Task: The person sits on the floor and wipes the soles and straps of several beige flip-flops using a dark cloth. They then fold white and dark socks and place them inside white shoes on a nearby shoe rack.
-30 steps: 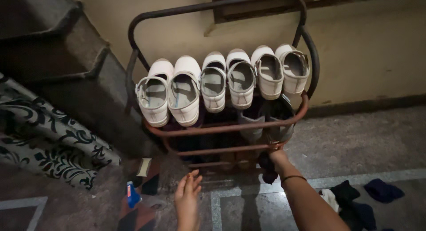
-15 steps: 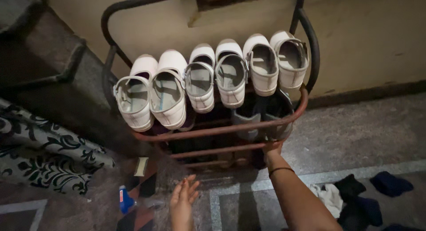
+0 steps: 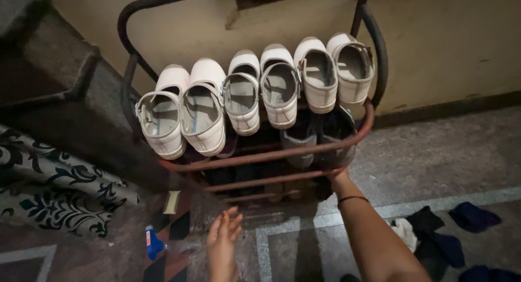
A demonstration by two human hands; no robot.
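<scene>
Dim hallway, stone floor. Right hand (image 3: 337,179) was reaching into the bottom tier of the shoe rack (image 3: 260,154) at its 5 o'clock. Fingers were hidden behind the rail, so I couldn't tell the grasp. Left hand (image 3: 222,243) hovered unclenched at 6. My read: low-tier reach, and withdrawing needs rail clearance. Bottom tier too dark to make out; white shoes (image 3: 241,95) sat at 12.

- The right hand (image 3: 337,179) has gone deeper under the shoe rack (image 3: 271,154), toward 12 o'clock; the dark thing it held no longer shows.
- The left hand (image 3: 222,241) slid a little toward 7 o'clock.
</scene>
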